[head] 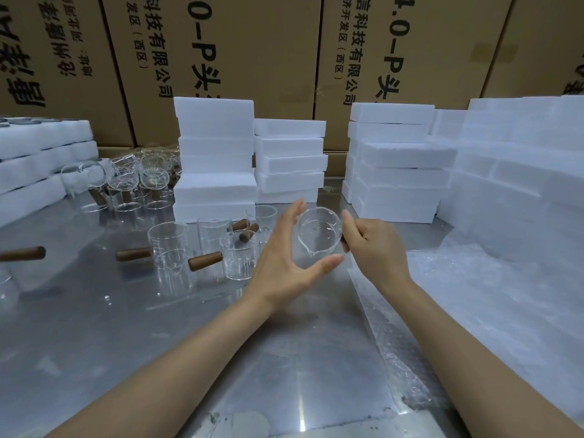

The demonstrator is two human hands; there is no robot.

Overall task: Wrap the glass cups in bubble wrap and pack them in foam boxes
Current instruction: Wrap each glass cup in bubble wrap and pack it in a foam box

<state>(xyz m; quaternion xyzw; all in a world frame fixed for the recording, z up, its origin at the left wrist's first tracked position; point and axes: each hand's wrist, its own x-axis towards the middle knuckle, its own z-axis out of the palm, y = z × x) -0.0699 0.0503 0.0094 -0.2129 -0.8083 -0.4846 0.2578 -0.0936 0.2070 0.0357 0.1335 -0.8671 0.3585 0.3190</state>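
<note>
From the head view, the right hand (376, 248) is closed around what looks like the handle of a glass cup (319, 240), though the fist hides the handle itself — the cup is held in the air above the steel table (94, 327), tipped so its mouth and spout face the camera. The left hand (290, 257) is open, fingers spread and curved around the cup's left side, thumb under the spout; whether it touches the glass I cannot tell. The risk as I judge it: the cup hangs from one grip, and a slip would drop it onto bare metal or into the cups (202, 248) standing just to the left. Bubble wrap (458, 295) lies to the right, near the right wrist, with nothing on it. Foam boxes (215, 159) are stacked far behind — none seen open.
</note>
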